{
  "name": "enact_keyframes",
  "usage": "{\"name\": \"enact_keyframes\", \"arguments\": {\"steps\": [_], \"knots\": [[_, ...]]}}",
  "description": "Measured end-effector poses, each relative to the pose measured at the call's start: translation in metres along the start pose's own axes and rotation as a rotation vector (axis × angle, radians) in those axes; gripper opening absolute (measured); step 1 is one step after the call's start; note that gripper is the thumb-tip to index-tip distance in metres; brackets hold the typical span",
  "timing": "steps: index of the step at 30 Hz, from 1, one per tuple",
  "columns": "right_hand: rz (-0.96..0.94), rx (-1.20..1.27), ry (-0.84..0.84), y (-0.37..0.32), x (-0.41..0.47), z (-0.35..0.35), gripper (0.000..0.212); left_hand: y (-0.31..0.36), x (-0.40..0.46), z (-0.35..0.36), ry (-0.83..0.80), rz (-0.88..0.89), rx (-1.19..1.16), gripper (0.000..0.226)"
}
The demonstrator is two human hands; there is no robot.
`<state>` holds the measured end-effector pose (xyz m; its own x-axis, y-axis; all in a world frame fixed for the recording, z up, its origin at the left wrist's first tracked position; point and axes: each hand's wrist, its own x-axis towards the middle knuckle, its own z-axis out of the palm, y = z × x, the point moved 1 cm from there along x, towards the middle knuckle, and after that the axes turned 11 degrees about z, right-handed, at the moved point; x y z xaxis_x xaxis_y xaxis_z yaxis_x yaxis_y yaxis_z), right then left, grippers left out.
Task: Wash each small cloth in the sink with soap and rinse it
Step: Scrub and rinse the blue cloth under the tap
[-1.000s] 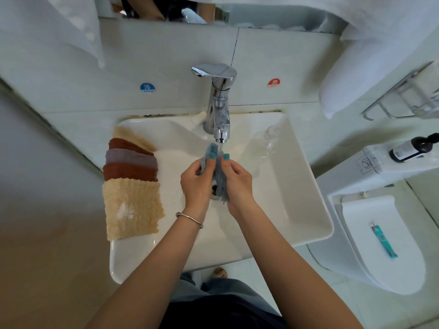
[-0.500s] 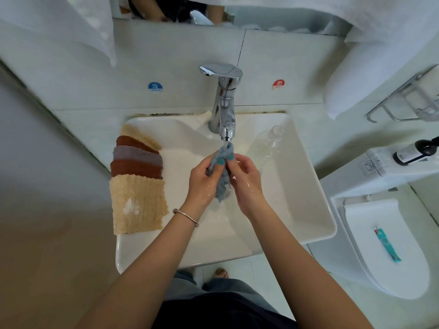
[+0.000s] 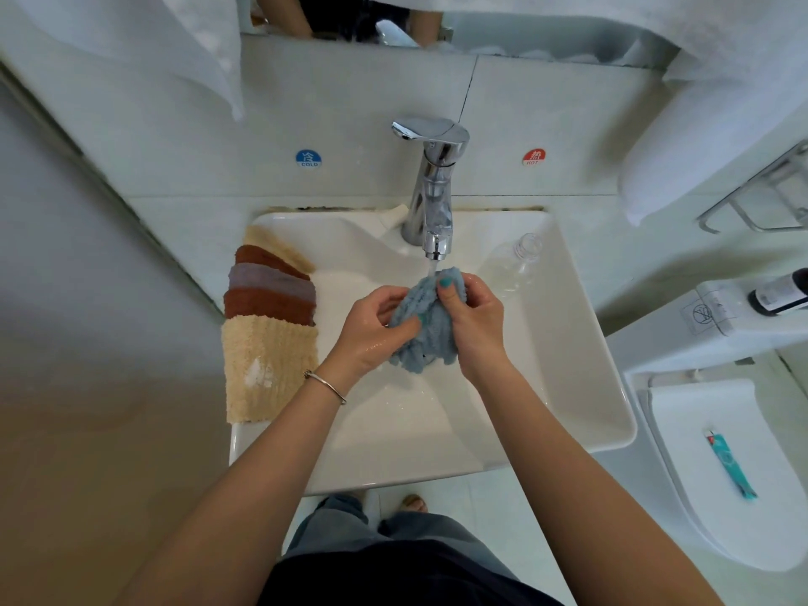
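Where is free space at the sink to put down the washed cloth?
The right rim, between bottle and front corner, is bare; so is the basin floor nearer than the hands. The left rim is crowded with stacked cloths.

Left of the faucet [image 3: 430,185], a blue wall sticker [image 3: 308,158] reads "COLD". Right of it, a red sticker [image 3: 534,157] reads "HOT".
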<state>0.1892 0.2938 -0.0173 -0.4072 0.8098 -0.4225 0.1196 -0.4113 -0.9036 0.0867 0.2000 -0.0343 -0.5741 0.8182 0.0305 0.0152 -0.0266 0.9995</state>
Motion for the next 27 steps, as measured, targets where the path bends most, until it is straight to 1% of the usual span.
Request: {"name": "enact_keyframes", "arguments": {"steps": [2, 6, 8, 9, 11, 13, 14, 16, 17, 19, 21, 23, 25, 27], "knots": [[-0.032, -0.042, -0.01, 0.004, 0.002, 0.002, 0.01, 0.003, 0.006, -0.003, 0.052, 0.016, 0.043, 0.025], [-0.016, -0.211, -0.094, 0.015, 0.0, 0.012, 0.023, 0.006, 0.012, 0.002, 0.134, 0.002, 0.096, 0.023], [-0.049, -0.283, -0.073, 0.016, 0.0, 0.012, 0.026, 0.004, 0.012, 0.005, 0.148, -0.008, 0.086, 0.02], [-0.069, -0.302, -0.055, 0.015, 0.0, 0.012, 0.026, 0.004, 0.01, 0.007, 0.166, -0.031, 0.045, 0.017], [-0.099, -0.292, -0.025, 0.012, 0.001, 0.011, 0.025, -0.001, 0.007, 0.009, 0.174, -0.071, -0.024, 0.005], [-0.124, -0.241, -0.012, 0.008, 0.0, 0.013, 0.022, -0.007, 0.003, 0.011, 0.125, -0.057, 0.027, 0.014], [-0.127, -0.225, -0.011, 0.008, 0.0, 0.013, 0.02, -0.01, 0.001, 0.011, 0.105, -0.059, 0.035, 0.013], [-0.114, -0.202, -0.014, 0.01, 0.0, 0.013, 0.02, -0.011, -0.002, 0.011, 0.114, -0.075, -0.049, 0.01], [-0.087, -0.185, -0.016, 0.011, 0.001, 0.012, 0.021, -0.011, -0.002, 0.01, 0.135, -0.088, -0.117, 0.011], [-0.029, -0.168, 0.008, 0.012, 0.003, 0.01, 0.025, -0.008, 0.002, 0.009, 0.14, -0.103, -0.182, 0.006], [-0.027, -0.191, 0.066, 0.009, 0.004, 0.007, 0.023, -0.008, 0.009, 0.008, 0.121, -0.167, -0.227, 0.012], [-0.018, -0.197, 0.086, 0.008, 0.005, 0.004, 0.023, -0.008, 0.014, 0.005, 0.122, -0.25, -0.283, 0.011], [0.034, -0.158, 0.065, 0.008, 0.005, 0.003, 0.025, -0.008, 0.017, 0.005, 0.169, -0.26, -0.287, 0.007], [0.086, -0.132, -0.004, 0.009, 0.004, 0.003, 0.023, -0.007, 0.019, 0.008, 0.269, -0.208, -0.245, 0.005]]}}
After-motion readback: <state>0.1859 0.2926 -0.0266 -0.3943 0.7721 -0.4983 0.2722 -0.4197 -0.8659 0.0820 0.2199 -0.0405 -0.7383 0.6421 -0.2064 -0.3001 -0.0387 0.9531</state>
